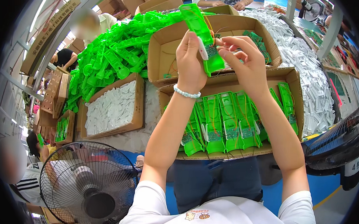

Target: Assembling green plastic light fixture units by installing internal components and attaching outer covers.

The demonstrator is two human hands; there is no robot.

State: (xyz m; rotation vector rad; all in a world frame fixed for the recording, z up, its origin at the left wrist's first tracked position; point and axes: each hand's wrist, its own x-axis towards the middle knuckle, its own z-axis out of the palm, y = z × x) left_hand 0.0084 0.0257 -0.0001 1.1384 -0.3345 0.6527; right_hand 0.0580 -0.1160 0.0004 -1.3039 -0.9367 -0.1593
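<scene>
My left hand [188, 63] is closed around a green plastic housing [194, 21], held up and tilted over the cardboard boxes. A small green circuit board [211, 51] with thin orange wires sits in the housing, and a white plastic piece [202, 49] lies along its side by my thumb. My right hand [247, 61] has its thumb and fingers pinched together at the right edge of the board. What lies between those fingertips is too small to make out. Below, the near cardboard box [265, 150] holds several green housings [229, 118] with boards and wires, standing in a row.
Behind is a cardboard box [157, 57] with loose circuit boards [258, 44]. Green housings [117, 54] pile up at left, white plastic parts [305, 62] at right. A box of flat white pieces [111, 109] stands left. Fans [90, 188] flank me; other people work around.
</scene>
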